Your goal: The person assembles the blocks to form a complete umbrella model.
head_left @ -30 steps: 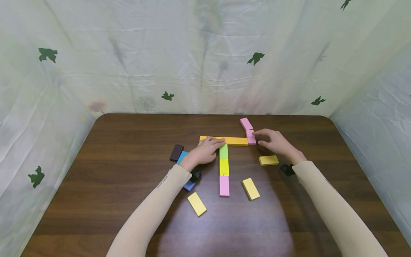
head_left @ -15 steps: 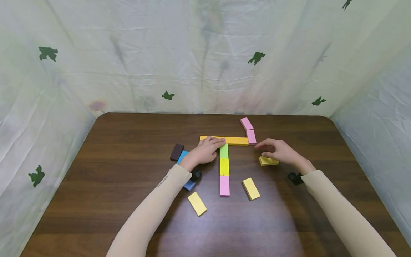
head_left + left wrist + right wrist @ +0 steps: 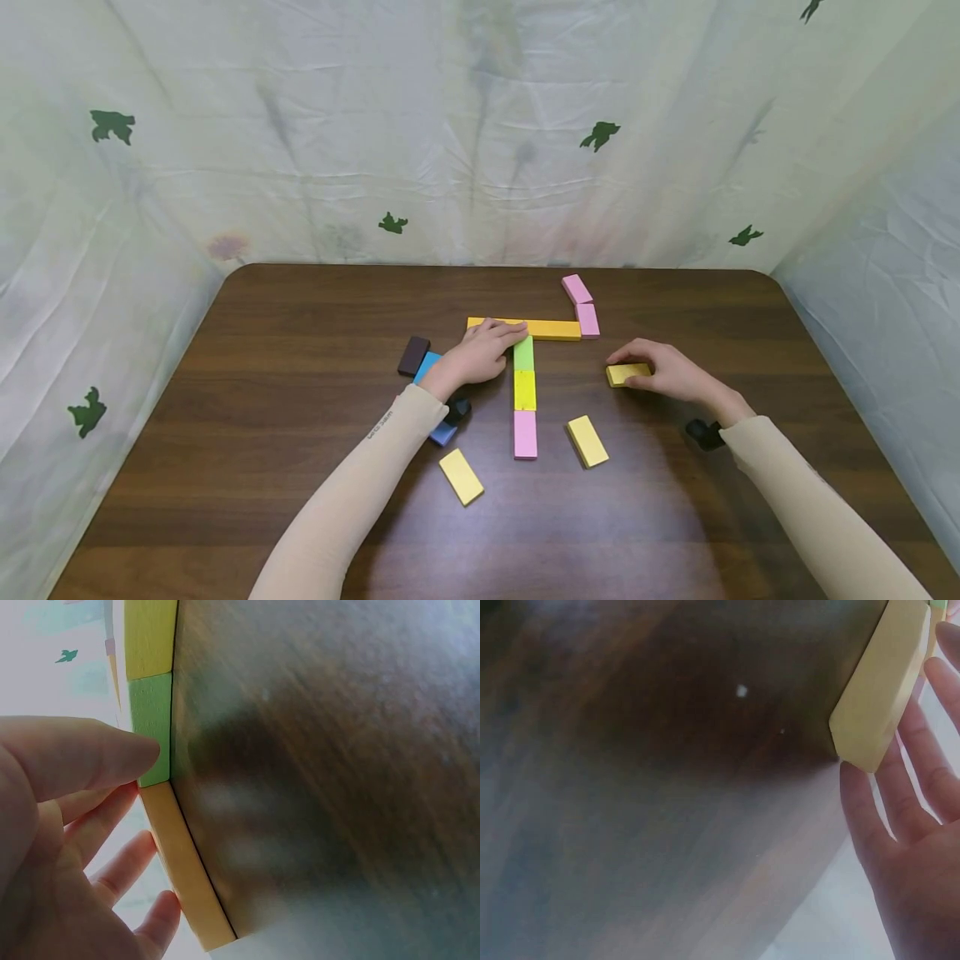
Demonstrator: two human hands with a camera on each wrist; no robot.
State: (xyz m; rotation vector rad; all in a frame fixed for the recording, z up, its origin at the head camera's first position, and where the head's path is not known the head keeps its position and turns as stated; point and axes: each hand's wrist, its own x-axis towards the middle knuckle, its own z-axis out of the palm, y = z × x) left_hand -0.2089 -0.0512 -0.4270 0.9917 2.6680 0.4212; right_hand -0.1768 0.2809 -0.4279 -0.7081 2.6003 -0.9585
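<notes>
My left hand (image 3: 480,354) rests with its fingers extended on the long orange block (image 3: 552,331). In the left wrist view its thumb (image 3: 112,756) lies against the green block (image 3: 154,712), which butts against the orange block. My right hand (image 3: 678,375) is at a light yellow block (image 3: 624,373) lying on the table, with fingertips along the far side and the thumb on the near side. The right wrist view has fingers (image 3: 862,802) against that yellow block's edge. A bright yellow block (image 3: 524,390) and a pink block (image 3: 525,435) continue the row below the green one.
Two pink blocks (image 3: 587,321) angle away from the orange block's right end. Loose light yellow blocks (image 3: 587,442) lie nearer the front. A dark brown block (image 3: 414,357) and blue blocks (image 3: 442,433) sit partly under the left forearm. A fabric backdrop (image 3: 480,167) surrounds the table.
My right hand has left the pink block at the orange block's right end, come back towards the front right and taken hold of the light yellow block. The left hand has stayed put.
</notes>
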